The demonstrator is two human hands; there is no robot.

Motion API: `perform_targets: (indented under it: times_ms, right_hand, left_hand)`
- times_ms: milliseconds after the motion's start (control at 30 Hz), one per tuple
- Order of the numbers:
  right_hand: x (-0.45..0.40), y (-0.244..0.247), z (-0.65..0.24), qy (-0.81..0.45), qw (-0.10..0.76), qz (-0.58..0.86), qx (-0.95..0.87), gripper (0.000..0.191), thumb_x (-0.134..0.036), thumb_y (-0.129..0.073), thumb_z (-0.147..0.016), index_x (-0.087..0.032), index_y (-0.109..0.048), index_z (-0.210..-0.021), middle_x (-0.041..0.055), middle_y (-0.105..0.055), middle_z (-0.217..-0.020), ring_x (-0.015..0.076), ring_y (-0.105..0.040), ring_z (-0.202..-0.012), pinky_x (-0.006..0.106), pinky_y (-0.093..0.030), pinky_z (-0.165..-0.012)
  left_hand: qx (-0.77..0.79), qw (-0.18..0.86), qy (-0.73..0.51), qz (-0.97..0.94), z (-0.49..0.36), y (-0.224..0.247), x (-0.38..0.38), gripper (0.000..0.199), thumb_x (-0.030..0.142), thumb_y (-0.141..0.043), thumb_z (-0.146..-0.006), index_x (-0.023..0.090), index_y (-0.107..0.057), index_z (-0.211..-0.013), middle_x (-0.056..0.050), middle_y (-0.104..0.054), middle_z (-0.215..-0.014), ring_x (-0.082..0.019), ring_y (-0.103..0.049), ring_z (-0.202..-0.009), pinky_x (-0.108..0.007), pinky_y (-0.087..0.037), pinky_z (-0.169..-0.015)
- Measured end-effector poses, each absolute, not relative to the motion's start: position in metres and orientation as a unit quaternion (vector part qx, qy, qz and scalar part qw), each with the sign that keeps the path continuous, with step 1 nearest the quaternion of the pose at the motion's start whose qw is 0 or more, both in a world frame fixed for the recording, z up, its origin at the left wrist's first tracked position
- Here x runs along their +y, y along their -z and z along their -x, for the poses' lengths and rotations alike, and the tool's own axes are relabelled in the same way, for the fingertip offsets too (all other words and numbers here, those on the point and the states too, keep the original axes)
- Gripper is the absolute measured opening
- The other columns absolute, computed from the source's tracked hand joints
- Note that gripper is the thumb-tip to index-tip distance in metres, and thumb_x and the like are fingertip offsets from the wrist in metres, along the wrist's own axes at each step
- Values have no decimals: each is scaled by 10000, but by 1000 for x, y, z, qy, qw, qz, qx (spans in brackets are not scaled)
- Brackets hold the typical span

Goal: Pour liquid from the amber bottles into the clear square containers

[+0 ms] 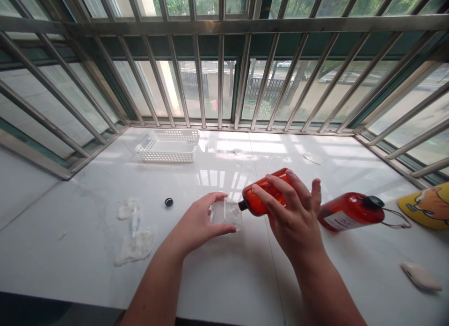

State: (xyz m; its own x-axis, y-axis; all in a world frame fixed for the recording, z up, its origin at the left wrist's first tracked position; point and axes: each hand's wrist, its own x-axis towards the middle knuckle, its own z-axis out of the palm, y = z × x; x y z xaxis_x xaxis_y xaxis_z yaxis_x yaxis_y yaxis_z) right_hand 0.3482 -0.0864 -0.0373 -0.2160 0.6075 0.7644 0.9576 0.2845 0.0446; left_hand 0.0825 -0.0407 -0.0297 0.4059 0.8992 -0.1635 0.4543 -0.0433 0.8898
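My left hand [199,223] is closed around a clear plastic container [224,214] in the middle of the white surface, thumb in front and fingers behind. In my right hand [294,218] is an orange-red bottle [261,199], tilted so that its black neck points down and left at the container's top. The neck is at or very near the container; I cannot tell whether they touch. Some clear or frothy content shows inside the container. A small black cap [169,202] lies to the left of my left hand.
A white perforated basket [166,156] stands at the back left. White, crumpled patches [135,249] with a small clear tube lie at left. On the right are a red bottle with a black cap [351,213], a yellow item [428,204] and a beige object [421,276]. Metal bars [224,25] line the window.
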Motion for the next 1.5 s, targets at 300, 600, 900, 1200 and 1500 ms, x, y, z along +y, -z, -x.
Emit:
perform_targets:
  times_ms: [300, 600, 900, 1200, 1500]
  right_hand:
    - [-87, 37, -347, 271, 326, 536, -730, 589, 9, -678, -979, -382, -699, -1418, 29, -706, -1512, 345, -446, -1634, 729, -117, -1394]
    - [-90, 34, -346, 263, 313, 540, -735, 611, 14, -671, -976, -397, -697, -1428, 22, -708, -1528, 369, -474, -1618, 762, -128, -1387]
    - [-90, 31, -346, 290, 301, 529, -739, 601, 15, -686, -980, -369, -690, -1442, 39, -700, -1531, 358, -463, -1624, 739, -135, -1395]
    - [-90, 32, -347, 291, 306, 530, -736, 589, 14, -681, -980, -380, -697, -1418, 30, -712, -1520, 359, -501, -1597, 755, -156, -1388]
    - [-88, 36, -343, 264, 303, 544, -737, 606, 13, -649, -981, -384, -683, -1438, 34, -703, -1524, 367, -511, -1586, 762, -137, -1384]
  left_hand:
    - [492, 489, -229, -684, -82, 29, -41, 808, 525, -1015, -741, 358, -673, -1453, -52, -684, -1532, -356, -680, -1336, -487, -586, -1111]
    - [493, 486, -232, -683, -82, 29, -41, 815, 521, -1023, -730, 340, -685, -1449, -77, -692, -1522, -365, -691, -1316, -490, -591, -1106]
    - [493, 486, -232, -683, -82, 31, -41, 822, 528, -1025, -727, 341, -682, -1450, -72, -689, -1520, -354, -699, -1282, -486, -597, -1090]
    - [493, 488, -231, -683, -81, 30, -42, 822, 543, -1016, -735, 348, -677, -1458, -70, -687, -1526, -357, -697, -1289, -490, -597, -1093]
    - [498, 482, -222, -686, -81, 28, -42, 823, 569, -1010, -728, 354, -677, -1449, -72, -685, -1529, -376, -681, -1322, -516, -573, -1129]
